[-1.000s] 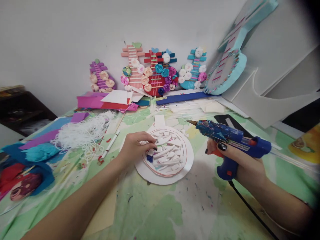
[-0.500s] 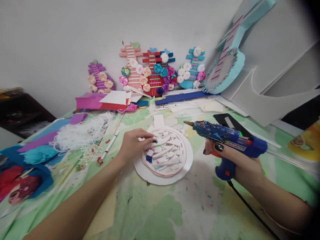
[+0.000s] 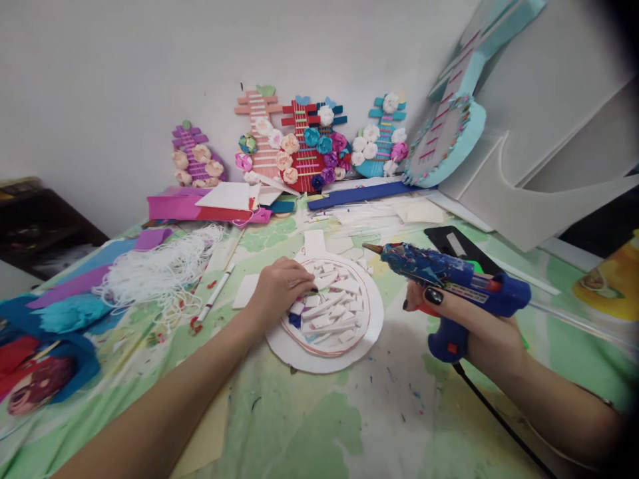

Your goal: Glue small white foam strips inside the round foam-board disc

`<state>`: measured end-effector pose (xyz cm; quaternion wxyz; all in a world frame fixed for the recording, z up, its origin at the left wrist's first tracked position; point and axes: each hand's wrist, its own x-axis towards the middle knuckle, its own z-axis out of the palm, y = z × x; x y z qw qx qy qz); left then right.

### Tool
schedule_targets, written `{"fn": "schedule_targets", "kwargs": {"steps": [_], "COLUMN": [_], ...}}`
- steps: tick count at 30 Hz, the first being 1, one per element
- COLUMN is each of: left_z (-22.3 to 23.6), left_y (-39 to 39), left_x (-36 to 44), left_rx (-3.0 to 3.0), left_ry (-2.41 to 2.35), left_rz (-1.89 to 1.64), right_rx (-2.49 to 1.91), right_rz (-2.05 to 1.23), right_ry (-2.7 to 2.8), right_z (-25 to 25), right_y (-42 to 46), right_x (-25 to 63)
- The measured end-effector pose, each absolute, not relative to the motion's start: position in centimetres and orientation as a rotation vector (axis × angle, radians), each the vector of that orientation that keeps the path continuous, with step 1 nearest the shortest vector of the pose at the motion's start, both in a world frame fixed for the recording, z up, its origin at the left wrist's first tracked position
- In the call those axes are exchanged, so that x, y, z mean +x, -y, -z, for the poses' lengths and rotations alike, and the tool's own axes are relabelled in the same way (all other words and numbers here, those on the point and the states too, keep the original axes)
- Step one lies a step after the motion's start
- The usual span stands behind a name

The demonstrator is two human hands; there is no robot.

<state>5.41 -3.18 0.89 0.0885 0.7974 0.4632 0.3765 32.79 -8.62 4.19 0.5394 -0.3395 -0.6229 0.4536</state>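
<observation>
My right hand (image 3: 482, 332) grips a blue hot glue gun (image 3: 449, 279) above the table, its nozzle pointing left and a clear glue stick out of its back. A round white board (image 3: 279, 349) with a short neck lies flat in the middle. Inside its red-edged ring is a pile of small white strips and scraps (image 3: 334, 306), with a dark blue bit (image 3: 294, 319) at the left. My left hand (image 3: 285, 285) rests over the pile's left edge with fingers bent together. What lies under those fingertips is hidden.
Tangled white string (image 3: 154, 269), a white marker (image 3: 217, 291) and coloured sheets lie left. Decorated paper guitars (image 3: 304, 146) lean on the back wall above stacked foam sheets (image 3: 200, 207). At right are a black phone-like slab (image 3: 454, 243) and a yellow container (image 3: 612, 286).
My left hand has lowered onto the pile's left edge and its fingers have curled in. A white flat piece shows behind that hand. The glue gun has hardly moved.
</observation>
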Motion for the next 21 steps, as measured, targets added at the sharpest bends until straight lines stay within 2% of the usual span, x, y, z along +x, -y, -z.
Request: {"fn": "schedule_targets", "kwargs": {"steps": [15,21], "left_z": [-0.7,-0.9], "left_y": [2.7,2.7], "left_x": [3.0,3.0], "left_rx": [2.548,2.740], "left_ry": [-1.067,-1.086], "left_rz": [-0.854,-0.693], "right_rx": [-0.792,-0.819], "right_rz": [-1.081,-1.085], "right_ry": [1.490,1.486], "right_z": [-3.9,-3.7], "right_y": [8.3,8.2], "right_x": [32.8,32.9]}}
